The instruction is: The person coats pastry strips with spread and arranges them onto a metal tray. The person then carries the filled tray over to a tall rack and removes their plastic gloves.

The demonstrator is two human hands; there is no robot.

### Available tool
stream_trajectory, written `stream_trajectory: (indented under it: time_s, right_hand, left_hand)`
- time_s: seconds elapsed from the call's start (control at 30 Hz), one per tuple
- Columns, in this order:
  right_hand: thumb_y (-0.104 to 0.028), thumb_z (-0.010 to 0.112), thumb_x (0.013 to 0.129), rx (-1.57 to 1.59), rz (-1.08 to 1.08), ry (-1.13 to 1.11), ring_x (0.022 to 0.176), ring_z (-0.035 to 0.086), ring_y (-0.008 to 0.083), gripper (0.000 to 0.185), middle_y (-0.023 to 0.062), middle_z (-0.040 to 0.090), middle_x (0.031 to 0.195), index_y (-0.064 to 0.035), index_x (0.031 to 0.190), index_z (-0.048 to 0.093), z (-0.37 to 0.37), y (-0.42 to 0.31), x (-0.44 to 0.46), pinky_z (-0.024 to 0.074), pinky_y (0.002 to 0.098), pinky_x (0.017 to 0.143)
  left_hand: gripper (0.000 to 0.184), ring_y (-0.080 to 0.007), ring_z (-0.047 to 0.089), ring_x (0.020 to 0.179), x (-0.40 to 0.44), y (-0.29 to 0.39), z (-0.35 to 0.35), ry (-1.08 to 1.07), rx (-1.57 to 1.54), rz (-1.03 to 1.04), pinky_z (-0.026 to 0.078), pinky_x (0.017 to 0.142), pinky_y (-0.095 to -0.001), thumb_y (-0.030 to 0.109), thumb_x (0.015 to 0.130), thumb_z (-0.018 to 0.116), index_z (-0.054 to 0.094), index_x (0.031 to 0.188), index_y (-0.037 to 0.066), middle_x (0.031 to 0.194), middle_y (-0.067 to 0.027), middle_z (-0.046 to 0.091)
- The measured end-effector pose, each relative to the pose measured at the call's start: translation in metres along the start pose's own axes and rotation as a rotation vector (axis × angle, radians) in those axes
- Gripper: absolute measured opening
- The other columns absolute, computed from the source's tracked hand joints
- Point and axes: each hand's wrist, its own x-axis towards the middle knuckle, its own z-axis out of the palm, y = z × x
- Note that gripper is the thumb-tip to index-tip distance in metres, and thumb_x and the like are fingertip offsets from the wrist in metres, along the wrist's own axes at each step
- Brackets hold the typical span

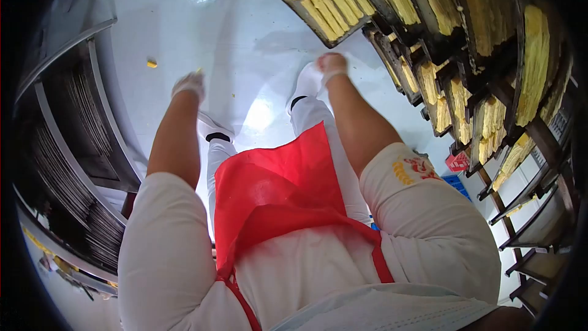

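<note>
My left hand [188, 84], in a clear thin glove, hangs over the pale floor with its fingers blurred. A tiny yellow bit [199, 71] shows at its fingertips; whether it is held or lies on the floor behind, I cannot tell. My right hand [332, 64], gloved too, is curled closed just below the near corner of a dark tray [331, 43]. Touching or apart, hand and tray cannot be told here. Rows of yellow strips [334, 7] lie on that tray. Any content of the right hand is hidden.
A tall dark rack [539, 132] on the right holds several trays of yellow strips, some jutting out. Dark stacked sheets [61, 129] fill a metal-framed rack on the left. A yellow chunk [152, 64] lies on the floor. Red [456, 161] and blue crates [456, 186] stand behind the right rack.
</note>
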Motion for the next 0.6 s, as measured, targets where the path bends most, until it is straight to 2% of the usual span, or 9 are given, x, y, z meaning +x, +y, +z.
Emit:
stream_trajectory:
  time_s: [0.03,0.07,0.13,0.23,0.3,0.33,0.43,0.57,0.6]
  right_hand:
    - [-0.011,0.052,0.080,0.138,-0.018,-0.016,0.085,0.065,0.0273,0.013,0.0167,0.065,0.094,-0.0076,0.084,0.064,-0.007,-0.037,-0.031,0.0530,0.0344,0.076]
    - [-0.009,0.053,0.079,0.276,-0.034,-0.034,0.090,0.064,0.0283,0.017,0.0190,0.064,0.102,-0.0049,0.091,0.064,-0.013,-0.075,-0.063,0.0526,0.0335,0.080]
    - [-0.020,0.047,0.086,-0.309,-0.462,-0.055,0.123,0.052,0.0331,0.047,0.0225,0.054,0.131,0.0001,0.127,0.055,-0.051,-0.150,-0.102,0.0411,0.0351,0.104]
    - [-0.027,0.050,0.085,-0.573,-0.319,-0.086,0.135,0.038,0.0341,0.065,0.0259,0.039,0.144,0.0019,0.142,0.037,-0.098,-0.198,-0.062,0.0301,0.0349,0.113]
    - [-0.030,0.052,0.084,-0.538,-0.260,-0.080,0.135,0.038,0.0354,0.066,0.0255,0.039,0.145,0.0022,0.141,0.038,-0.125,-0.221,-0.058,0.0313,0.0373,0.112]
    - [-0.039,0.056,0.084,-0.479,-0.190,-0.166,0.141,0.029,0.0349,0.076,0.0229,0.032,0.150,0.0016,0.144,0.034,-0.137,-0.229,-0.057,0.0232,0.0371,0.116]
    - [-0.035,0.058,0.084,-0.545,-0.181,0.027,0.139,0.033,0.0358,0.075,0.0238,0.035,0.148,0.0000,0.145,0.032,-0.151,-0.211,-0.021,0.0283,0.0376,0.114]
    - [-0.029,0.060,0.085,-0.517,-0.117,0.059,0.134,0.041,0.0347,0.067,0.0220,0.043,0.143,-0.0017,0.141,0.039,-0.172,-0.206,0.011,0.0374,0.0401,0.107]
    - [-0.027,0.060,0.085,-0.979,-0.214,-0.054,0.132,0.043,0.0320,0.062,0.0199,0.046,0.142,-0.0063,0.140,0.042,-0.172,-0.204,0.016,0.0398,0.0409,0.104]
  left_hand:
    - [0.044,-0.0341,0.057,0.116,0.001,-0.045,0.041,0.043,0.082,0.047,0.043,0.101,-0.0436,0.038,0.096,0.036,0.055,0.125,0.010,0.121,-0.0139,0.062]
    - [0.047,-0.0340,0.057,0.115,-0.001,-0.086,0.076,0.112,0.034,-0.059,0.043,0.099,-0.0430,0.042,0.096,0.036,0.057,0.121,0.009,0.118,-0.0138,0.063]
    - [0.050,-0.0340,0.057,0.115,-0.026,-0.152,0.115,0.175,-0.026,-0.188,0.044,0.098,-0.0424,0.047,0.096,0.037,0.059,0.118,0.008,0.115,-0.0137,0.065]
    - [0.055,-0.0326,0.061,0.109,-0.092,-0.231,0.129,0.015,-0.594,-0.892,0.045,0.095,-0.0398,0.055,0.093,0.043,0.064,0.112,0.008,0.112,-0.0114,0.067]
    - [0.040,-0.0235,0.063,0.107,-0.160,-0.265,0.127,0.006,-0.588,-0.991,0.049,0.092,-0.0371,0.036,0.098,0.040,0.061,0.122,0.013,0.121,-0.0090,0.064]
    - [0.040,-0.0247,0.062,0.108,-0.186,-0.285,0.139,-0.026,-0.511,-0.986,0.049,0.092,-0.0378,0.036,0.098,0.040,0.061,0.121,0.011,0.120,-0.0101,0.064]
    - [0.040,-0.0283,0.061,0.111,-0.266,-0.343,0.209,-0.265,-0.034,-0.703,0.049,0.094,-0.0400,0.035,0.097,0.040,0.062,0.117,0.007,0.118,-0.0135,0.065]
    - [0.041,-0.0310,0.058,0.117,-0.344,-0.354,0.314,-0.509,-0.036,-0.690,0.048,0.099,-0.0411,0.032,0.094,0.044,0.060,0.120,0.005,0.124,-0.0148,0.062]
    - [0.042,-0.0296,0.058,0.118,-0.362,-0.331,0.308,-0.558,-0.079,-0.682,0.048,0.099,-0.0401,0.033,0.092,0.047,0.058,0.123,0.007,0.128,-0.0136,0.060]
